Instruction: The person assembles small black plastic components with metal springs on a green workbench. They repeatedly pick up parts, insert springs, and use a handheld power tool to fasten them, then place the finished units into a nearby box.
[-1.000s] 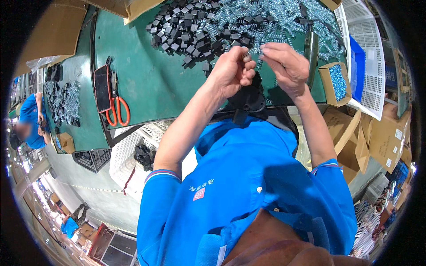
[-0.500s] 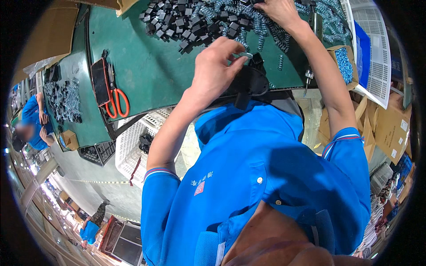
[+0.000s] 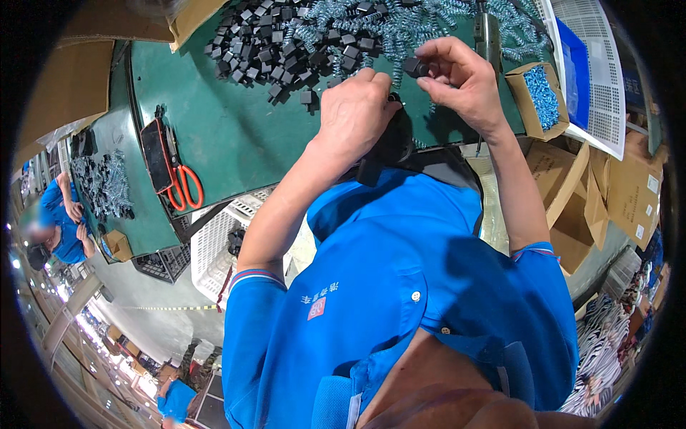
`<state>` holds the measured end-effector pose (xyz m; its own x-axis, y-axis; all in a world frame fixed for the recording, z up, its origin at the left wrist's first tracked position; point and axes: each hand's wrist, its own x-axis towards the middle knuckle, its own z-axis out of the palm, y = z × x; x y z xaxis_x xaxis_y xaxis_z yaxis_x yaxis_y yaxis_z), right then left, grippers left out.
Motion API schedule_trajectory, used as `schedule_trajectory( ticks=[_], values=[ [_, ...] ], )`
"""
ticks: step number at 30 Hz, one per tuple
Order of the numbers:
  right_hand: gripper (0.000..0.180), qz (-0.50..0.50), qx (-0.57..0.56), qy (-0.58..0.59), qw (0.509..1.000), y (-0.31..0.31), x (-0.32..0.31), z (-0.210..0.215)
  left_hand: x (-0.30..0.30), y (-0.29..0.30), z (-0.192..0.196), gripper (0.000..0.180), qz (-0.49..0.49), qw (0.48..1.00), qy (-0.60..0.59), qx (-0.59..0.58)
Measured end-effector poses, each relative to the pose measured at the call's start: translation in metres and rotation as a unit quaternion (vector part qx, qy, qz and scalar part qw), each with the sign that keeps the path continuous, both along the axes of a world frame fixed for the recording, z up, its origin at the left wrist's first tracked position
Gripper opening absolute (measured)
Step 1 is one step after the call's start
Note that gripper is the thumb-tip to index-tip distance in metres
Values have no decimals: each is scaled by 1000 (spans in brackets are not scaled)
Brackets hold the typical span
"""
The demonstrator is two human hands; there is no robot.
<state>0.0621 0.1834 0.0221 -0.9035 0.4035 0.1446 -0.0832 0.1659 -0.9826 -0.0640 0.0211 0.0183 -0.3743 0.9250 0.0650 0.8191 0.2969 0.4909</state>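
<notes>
My left hand is closed at the top of a black plastic part, which stands at the table's near edge. Its fingertips are hidden, so what they hold cannot be made out. To the right, my right hand pinches a small black plastic block between thumb and fingers, just above and right of that part. Beyond both hands lie a heap of similar black blocks and a tangle of metal coil springs. A power screwdriver hangs upright beyond my right hand.
Orange-handled scissors and a phone lie left on the green table. A carton of blue-tinted small hardware sits right, beside a white perforated crate. Cardboard boxes stand lower right. Another person works at far left.
My right hand has drawn back from the far heap toward me, bringing a black block. My left hand has closed down at the black part; the coil spring it held is hidden now.
</notes>
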Motion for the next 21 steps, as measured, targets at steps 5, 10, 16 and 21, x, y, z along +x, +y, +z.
schedule_trajectory(
  ticks=[5, 10, 16, 21],
  values=[
    [30, 22, -2, -8, 1000, -9, 2, -3, 2, -9, -9, 32, 31, 998, -43, 42],
    [28, -2, -102, -28, 994, -21, 10, -5, 9, -21, -7, 41, 76, 989, -108, 69],
    [28, 1, -39, -40, 998, -28, 18, -15, 16, -29, -19, 45, 110, 983, -136, 62],
    [29, 11, 154, -52, 987, -26, 9, -16, 17, -31, -26, 42, 106, 985, -119, 62]
  ],
)
